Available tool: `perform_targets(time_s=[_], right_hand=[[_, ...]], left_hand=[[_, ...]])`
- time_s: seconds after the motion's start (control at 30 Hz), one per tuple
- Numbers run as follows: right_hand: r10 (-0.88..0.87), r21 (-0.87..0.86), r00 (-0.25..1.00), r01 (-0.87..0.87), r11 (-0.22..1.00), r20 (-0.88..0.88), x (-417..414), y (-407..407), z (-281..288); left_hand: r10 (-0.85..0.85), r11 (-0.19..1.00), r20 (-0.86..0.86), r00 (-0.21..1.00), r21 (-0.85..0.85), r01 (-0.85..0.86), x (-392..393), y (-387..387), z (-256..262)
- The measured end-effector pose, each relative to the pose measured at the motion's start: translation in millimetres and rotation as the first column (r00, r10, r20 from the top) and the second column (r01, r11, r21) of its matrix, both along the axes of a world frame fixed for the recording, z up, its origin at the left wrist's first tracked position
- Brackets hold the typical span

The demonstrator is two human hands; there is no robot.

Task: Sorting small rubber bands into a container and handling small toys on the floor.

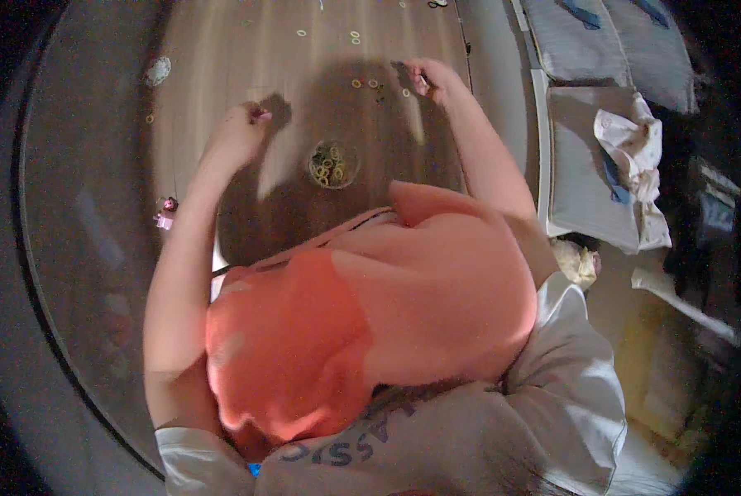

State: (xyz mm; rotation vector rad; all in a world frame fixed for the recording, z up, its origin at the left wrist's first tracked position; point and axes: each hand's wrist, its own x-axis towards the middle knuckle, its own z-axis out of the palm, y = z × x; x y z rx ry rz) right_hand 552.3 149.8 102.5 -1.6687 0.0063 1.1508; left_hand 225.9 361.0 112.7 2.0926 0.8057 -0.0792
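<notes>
My left hand [246, 127] hovers low over the wood-look floor [221, 68] with its fingers curled together. Whether anything small is in it cannot be made out. Farther to the right, my right hand [434, 80] has bent fingers, and a small pale spot shows among them that I cannot identify. A clear round bowl [353, 177] stands between my forearms, nearer my body, holding several small yellowish and dark rings [326, 166]. Close to my right hand lie a pale ring [406, 93], another light ring [373, 84] and a few tiny dark pieces [380, 94].
More rings [355, 36] are scattered farther out. A white lacy-looking item [158, 71] and a pink trinket [166, 214] lie to the left. Along the right side are grey cushions [587, 155] with a crumpled pale cloth [631, 149]. My legs in coral fabric [432, 279] fill the foreground.
</notes>
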Motion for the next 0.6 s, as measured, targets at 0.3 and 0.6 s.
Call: perform_targets(time_s=[0.3,0.6], right_hand=[[-0.131,0.374,0.960,0.220,0.901,-0.249,17.1,14.5,-54.6],[-0.236,0.115,0.967,0.226,0.967,0.090,14.7,-8.0,-71.7]], left_hand=[[0.435,0.814,0.066,0.898,-0.455,-0.361,18.3,-46.2,-5.0],[0.641,0.540,-0.235,0.731,-0.539,-0.647,-16.5,-113.5,62.3]])
